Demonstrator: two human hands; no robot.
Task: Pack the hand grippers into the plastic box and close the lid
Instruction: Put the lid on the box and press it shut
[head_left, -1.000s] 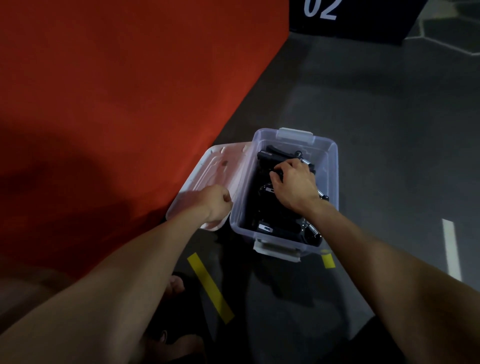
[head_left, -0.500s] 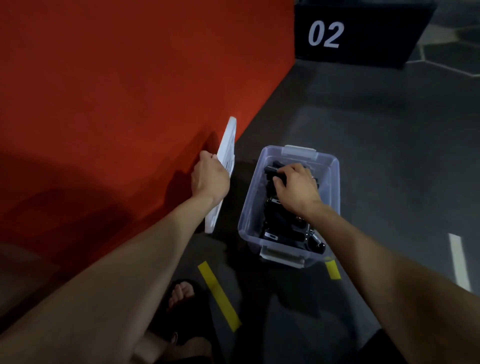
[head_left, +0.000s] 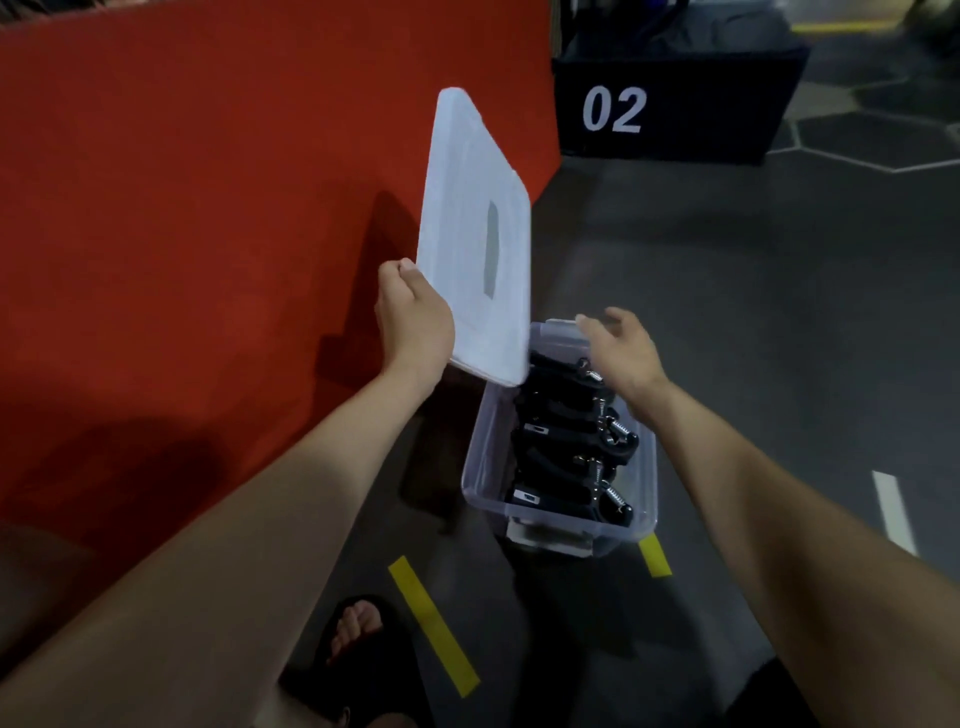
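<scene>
A: Left hand (head_left: 413, 322) pinched the lid (head_left: 475, 244) by its edge, tilted above the clear plastic box (head_left: 558, 535) on the floor?

B: Yes. Right hand (head_left: 621, 345) spread, empty, probably ready to steady it. Hand grippers (head_left: 569, 441) sat packed inside.

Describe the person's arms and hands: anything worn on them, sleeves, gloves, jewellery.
Both forearms are bare to the frame edge, with no sleeves showing. The left hand and right hand wear no gloves. No watch, bracelet or ring is visible, though the dim light could hide a thin ring.

left hand (head_left: 413, 322) gripping lid (head_left: 475, 244), box (head_left: 485, 462) open
</scene>
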